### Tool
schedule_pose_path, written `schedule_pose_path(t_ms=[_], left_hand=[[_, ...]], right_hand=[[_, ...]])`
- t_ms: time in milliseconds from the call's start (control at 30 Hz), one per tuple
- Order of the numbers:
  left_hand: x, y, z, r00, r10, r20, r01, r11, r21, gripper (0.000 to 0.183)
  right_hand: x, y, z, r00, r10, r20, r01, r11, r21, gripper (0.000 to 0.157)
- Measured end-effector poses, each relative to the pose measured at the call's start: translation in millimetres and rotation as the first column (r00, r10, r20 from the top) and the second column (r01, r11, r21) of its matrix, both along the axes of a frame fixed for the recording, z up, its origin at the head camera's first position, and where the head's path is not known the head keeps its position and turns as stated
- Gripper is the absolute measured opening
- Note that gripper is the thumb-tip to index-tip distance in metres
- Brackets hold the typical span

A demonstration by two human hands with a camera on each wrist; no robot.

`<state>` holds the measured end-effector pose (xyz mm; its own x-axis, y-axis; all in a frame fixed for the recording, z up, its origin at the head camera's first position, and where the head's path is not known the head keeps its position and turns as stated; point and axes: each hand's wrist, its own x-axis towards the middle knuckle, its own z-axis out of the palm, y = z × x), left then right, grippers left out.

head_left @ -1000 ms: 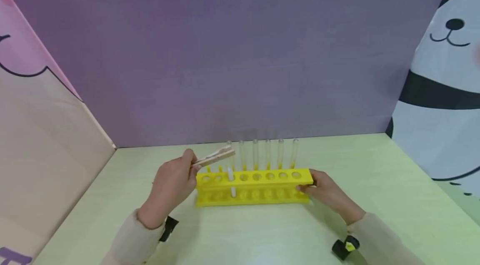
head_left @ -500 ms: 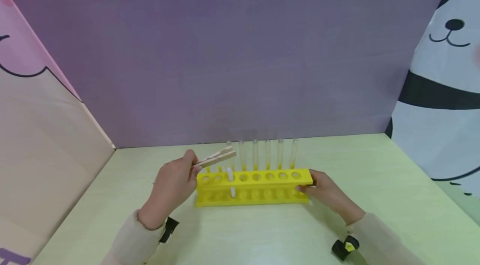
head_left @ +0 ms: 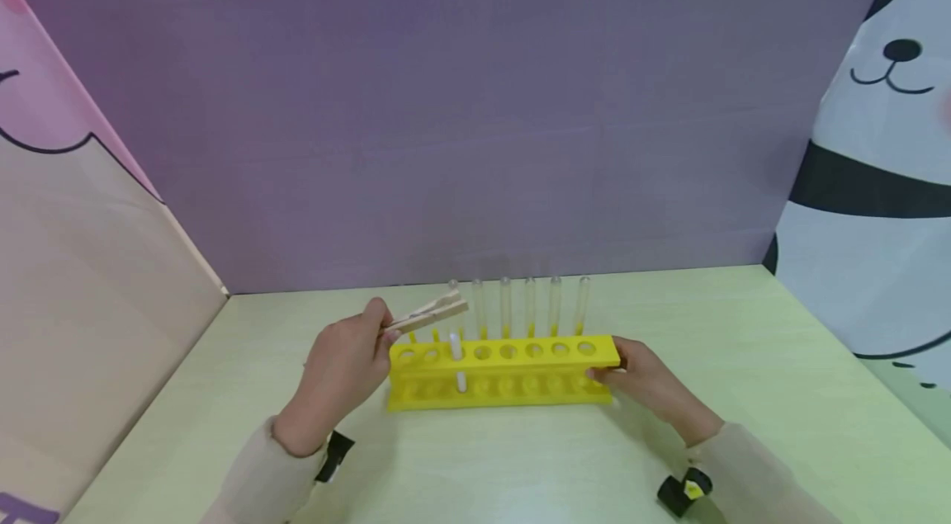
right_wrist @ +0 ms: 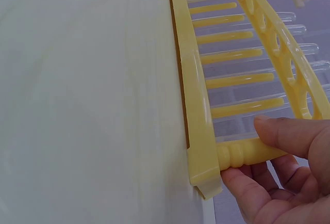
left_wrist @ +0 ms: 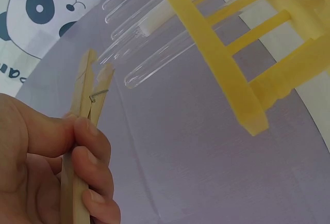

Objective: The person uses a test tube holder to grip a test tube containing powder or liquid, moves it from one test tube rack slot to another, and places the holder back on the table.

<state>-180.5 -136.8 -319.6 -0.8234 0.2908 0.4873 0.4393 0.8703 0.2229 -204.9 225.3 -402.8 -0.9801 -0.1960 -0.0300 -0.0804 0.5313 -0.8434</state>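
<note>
My left hand [head_left: 345, 371] grips a wooden test tube clamp [head_left: 431, 313] by its handles, fingers curled round them in the left wrist view. Its tip points right, over the left part of a yellow test tube rack [head_left: 513, 394], with nothing held between its ends. Clear test tubes [head_left: 506, 305] stand upside down on the yellow pegs behind the rack's holes. One white stick-like piece [head_left: 456, 346] stands upright in the third front hole from the left. My right hand [head_left: 654, 382] holds the ridged end post [right_wrist: 247, 152] at the rack's right end between thumb and fingers.
The rack stands on a pale green table [head_left: 505, 466]. A purple backdrop [head_left: 475, 111] rises behind it, with a panda-printed panel [head_left: 877, 260] at right and a pale panel [head_left: 89, 276] at left. Black straps [head_left: 683, 491] sit at both wrists.
</note>
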Motion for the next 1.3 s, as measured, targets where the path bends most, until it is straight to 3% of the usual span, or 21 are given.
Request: schedule_pose_path(t_ms=[733,1300], left_hand=[[-4.0,-1,-11.5,0.999,-0.019,-0.026,0.018,1.0,-0.026,0.016],[-5.8,0,-23.0,0.993,0.001,0.121,0.005,0.999,-0.047,0.015]], right_hand=[[-0.5,0,-1.1,1.0,0.011,-0.014,-0.012,1.0,-0.013,0.036],[-3.2,0,-2.1,1.0,-0.019,0.013,0.019,1.0,0.015,0.037]])
